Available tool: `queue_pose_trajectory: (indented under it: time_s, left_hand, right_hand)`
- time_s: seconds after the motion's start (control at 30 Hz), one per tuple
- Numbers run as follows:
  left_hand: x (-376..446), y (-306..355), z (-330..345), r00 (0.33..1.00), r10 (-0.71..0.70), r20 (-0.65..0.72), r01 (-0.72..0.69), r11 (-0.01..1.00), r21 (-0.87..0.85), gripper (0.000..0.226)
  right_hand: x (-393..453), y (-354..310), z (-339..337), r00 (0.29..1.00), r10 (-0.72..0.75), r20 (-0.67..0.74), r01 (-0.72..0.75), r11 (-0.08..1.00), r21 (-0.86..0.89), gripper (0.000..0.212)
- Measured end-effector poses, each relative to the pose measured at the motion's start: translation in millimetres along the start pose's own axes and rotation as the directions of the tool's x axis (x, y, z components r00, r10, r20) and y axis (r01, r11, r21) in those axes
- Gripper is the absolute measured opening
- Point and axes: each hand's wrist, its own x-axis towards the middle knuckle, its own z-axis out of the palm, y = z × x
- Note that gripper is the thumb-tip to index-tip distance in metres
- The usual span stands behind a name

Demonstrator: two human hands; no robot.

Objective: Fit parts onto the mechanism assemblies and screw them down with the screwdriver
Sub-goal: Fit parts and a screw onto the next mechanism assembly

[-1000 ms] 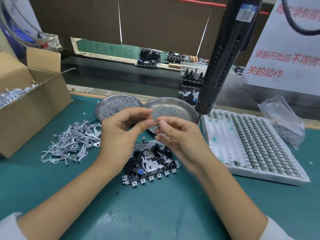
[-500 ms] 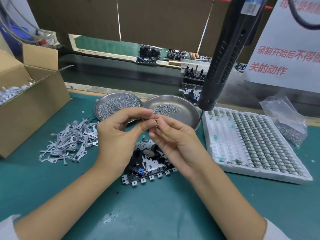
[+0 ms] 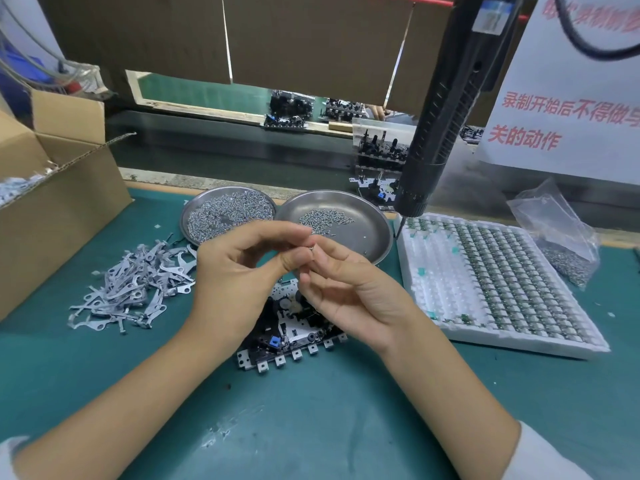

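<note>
Teal bench mat (image 3: 311, 427) beneath hung screwdriver (image 3: 440, 109)

A factory assembly bench: conveyor belt (image 3: 221, 147), hanging electric screwdriver (image 3: 440, 109), screw dishes (image 3: 367, 216), parts tray (image 3: 429, 271).

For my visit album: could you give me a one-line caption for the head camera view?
Both hands pinch a tiny part above a mechanism assembly, screw dishes behind.

White sign (image 3: 568, 109): red "录制开始后不得做", "关的动作"
</note>
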Motion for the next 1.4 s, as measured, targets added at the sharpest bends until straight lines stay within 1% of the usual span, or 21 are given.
queue_pose_trajectory:
  time_s: [0.1, 0.13, 0.17, 0.23, 0.27, 0.3, 0.33, 0.4, 0.47, 0.53, 0.6, 0.63, 0.67, 0.73, 0.83, 0.9, 0.97, 1.1, 1.17, 1.23, 1.4]
  left_hand:
    - [1.3, -0.1, -4.0, 0.996, -0.001, 0.084, -0.005, 0.998, 0.069, 0.022]
    - [1.6, -0.6, -5.3, 0.994, -0.002, 0.111, -0.009, 0.995, 0.096, 0.024]
    - [1.7, -1.1, -6.3, 0.991, -0.011, 0.134, -0.005, 0.993, 0.119, 0.026]
    - [1.7, -2.9, -7.6, 0.988, -0.020, 0.155, -0.009, 0.983, 0.182, 0.029]
    - [1.7, -4.1, -7.9, 0.988, -0.003, 0.155, -0.034, 0.971, 0.235, 0.029]
    - [1.8, -5.3, -8.3, 0.989, 0.019, 0.148, -0.062, 0.955, 0.291, 0.027]
    - [2.2, -6.8, -8.8, 0.991, 0.034, 0.127, -0.074, 0.940, 0.332, 0.024]
    - [3.8, -9.6, -10.6, 0.998, 0.021, 0.055, -0.039, 0.932, 0.360, 0.024]
    - [5.2, -12.9, -12.7, 1.000, -0.030, -0.003, 0.029, 0.944, 0.330, 0.025]
    - [5.7, -16.0, -13.8, 0.996, -0.080, -0.029, 0.085, 0.955, 0.284, 0.019]
    - [5.6, -17.7, -13.3, 0.991, -0.126, -0.052, 0.135, 0.967, 0.216, 0.012]
    - [5.2, -18.1, -12.6, 0.987, -0.149, -0.064, 0.158, 0.973, 0.171, 0.012]
    - [4.7, -18.5, -11.5, 0.983, -0.170, -0.072, 0.178, 0.976, 0.124, 0.012]
    - [4.0, -18.3, -9.0, 0.973, -0.218, -0.076, 0.221, 0.975, 0.030, 0.012]
    - [2.1, -16.4, -6.7, 0.951, -0.300, -0.074, 0.293, 0.951, -0.095, 0.015]
    - [1.1, -14.9, -5.9, 0.937, -0.340, -0.073, 0.329, 0.935, -0.129, 0.018]
    - [0.6, -12.9, -4.4, 0.927, -0.369, -0.071, 0.354, 0.920, -0.171, 0.020]
    - [-1.0, -11.1, -0.4, 0.913, -0.403, -0.060, 0.382, 0.899, -0.216, 0.020]
    - [-1.5, -11.6, -0.1, 0.910, -0.409, -0.059, 0.387, 0.893, -0.228, 0.020]
    - [-1.9, -12.5, -0.9, 0.911, -0.408, -0.061, 0.384, 0.893, -0.233, 0.021]
    - [-3.5, -14.1, -2.1, 0.915, -0.401, -0.043, 0.382, 0.897, -0.222, 0.023]
  right_hand:
    - [0.5, -4.5, -3.9, 1.000, -0.003, -0.002, 0.003, 0.997, -0.075, 0.045]
    - [0.3, -6.1, -5.0, 1.000, -0.008, 0.002, 0.008, 0.994, -0.110, 0.048]
    - [-0.3, -7.4, -5.7, 1.000, -0.013, 0.011, 0.015, 0.988, -0.152, 0.044]
    - [-1.6, -11.5, -5.7, 1.000, -0.026, 0.010, 0.028, 0.962, -0.272, 0.024]
    - [-2.9, -15.3, -4.6, 0.999, -0.039, 0.001, 0.036, 0.934, -0.356, 0.016]
    - [-5.1, -20.6, -3.6, 0.998, -0.054, -0.011, 0.043, 0.884, -0.466, 0.011]
    - [-8.6, -27.4, -3.2, 0.997, -0.070, -0.023, 0.042, 0.804, -0.594, 0.009]
    - [-20.7, -44.8, -5.0, 0.993, -0.107, -0.058, 0.017, 0.599, -0.801, 0.006]
    - [-39.4, -63.7, -14.2, 0.971, -0.199, -0.131, -0.037, 0.416, -0.909, 0.006]
    - [-62.0, -81.0, -30.8, 0.916, -0.340, -0.213, -0.135, 0.241, -0.961, 0.013]
    - [-85.8, -95.8, -50.0, 0.847, -0.463, -0.262, -0.244, 0.099, -0.965, 0.017]
    - [-96.6, -101.3, -58.5, 0.827, -0.495, -0.264, -0.283, 0.039, -0.958, 0.019]
    - [-106.3, -105.2, -65.4, 0.825, -0.502, -0.258, -0.308, -0.017, -0.951, 0.021]
    - [-119.8, -107.3, -75.5, 0.852, -0.464, -0.244, -0.328, -0.109, -0.938, 0.028]
    - [-130.0, -99.9, -85.5, 0.879, -0.423, -0.221, -0.321, -0.182, -0.929, 0.034]
    - [-131.8, -95.7, -90.2, 0.878, -0.446, -0.174, -0.298, -0.222, -0.928, 0.031]
    - [-130.4, -92.7, -93.1, 0.886, -0.443, -0.138, -0.290, -0.296, -0.910, 0.031]
    - [-129.3, -88.0, -97.0, 0.912, -0.391, -0.127, -0.309, -0.447, -0.840, 0.050]
    - [-131.8, -83.3, -99.9, 0.911, -0.398, -0.103, -0.316, -0.518, -0.795, 0.055]
    - [-133.5, -78.6, -103.3, 0.895, -0.440, -0.069, -0.330, -0.551, -0.767, 0.049]
    - [-132.2, -71.8, -106.3, 0.871, -0.492, -0.018, -0.319, -0.535, -0.783, 0.044]
